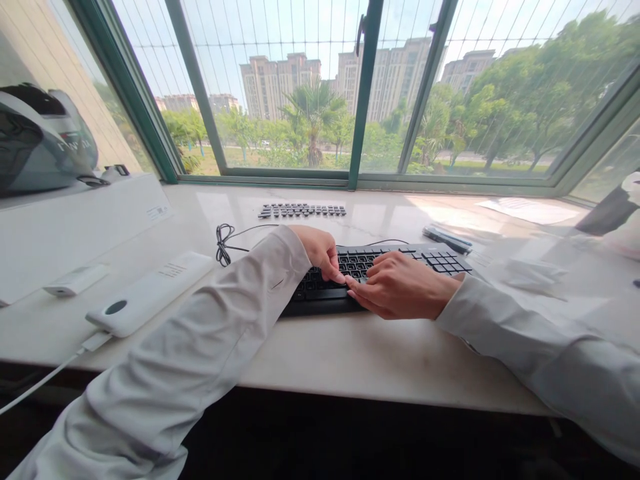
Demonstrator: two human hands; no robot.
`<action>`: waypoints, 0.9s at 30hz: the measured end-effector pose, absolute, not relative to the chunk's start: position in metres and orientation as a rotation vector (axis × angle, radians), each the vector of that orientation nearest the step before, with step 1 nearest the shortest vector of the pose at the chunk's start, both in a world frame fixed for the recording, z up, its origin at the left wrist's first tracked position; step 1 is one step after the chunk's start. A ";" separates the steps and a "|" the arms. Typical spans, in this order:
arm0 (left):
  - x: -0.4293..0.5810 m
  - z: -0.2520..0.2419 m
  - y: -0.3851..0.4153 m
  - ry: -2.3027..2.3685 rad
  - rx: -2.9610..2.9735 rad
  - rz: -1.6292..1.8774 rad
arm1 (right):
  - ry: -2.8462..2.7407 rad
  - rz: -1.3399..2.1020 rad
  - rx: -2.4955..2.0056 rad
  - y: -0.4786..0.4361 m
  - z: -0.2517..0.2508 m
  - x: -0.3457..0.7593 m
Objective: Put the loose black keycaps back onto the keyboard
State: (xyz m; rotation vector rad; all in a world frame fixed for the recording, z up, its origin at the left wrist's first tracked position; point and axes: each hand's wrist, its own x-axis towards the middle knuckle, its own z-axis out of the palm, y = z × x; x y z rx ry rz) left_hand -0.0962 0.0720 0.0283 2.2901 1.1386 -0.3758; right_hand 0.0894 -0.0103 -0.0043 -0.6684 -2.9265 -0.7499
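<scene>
From here I see the keyboard (356, 267) on the counter (390, 373), keycaps (300, 211) beyond it; over it, left hand (321, 249) and right hand (400, 285) curl nearly closed (pinching anything? I can't tell).

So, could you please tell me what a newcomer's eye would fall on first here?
Probably the left hand and right hand, close together over the black keyboard in mid-picture. Next, perhaps, the loose keycaps set out in rows behind it, then the bright window filling most of the top.
</scene>
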 end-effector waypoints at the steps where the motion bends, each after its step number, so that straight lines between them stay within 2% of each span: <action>1: -0.095 0.029 0.071 1.140 2.292 -0.386 | -2.929 -0.760 -0.665 -0.010 -0.004 0.089; 13: -0.098 0.026 0.076 1.056 2.294 -0.299 | -2.797 -0.662 -0.625 0.000 -0.007 0.096; 17: -0.107 0.036 0.079 1.308 2.300 0.038 | -2.516 -0.648 -0.866 0.008 -0.004 0.107; 20: -0.115 0.041 0.082 1.541 2.258 0.201 | -2.460 -0.511 -0.924 0.008 -0.002 0.107; 24: -0.120 0.037 0.087 1.693 2.262 0.216 | -2.653 -0.222 -0.819 0.004 -0.004 0.102; 27: -0.120 0.034 0.090 1.719 2.285 0.195 | -2.766 -0.171 -0.755 0.004 -0.003 0.103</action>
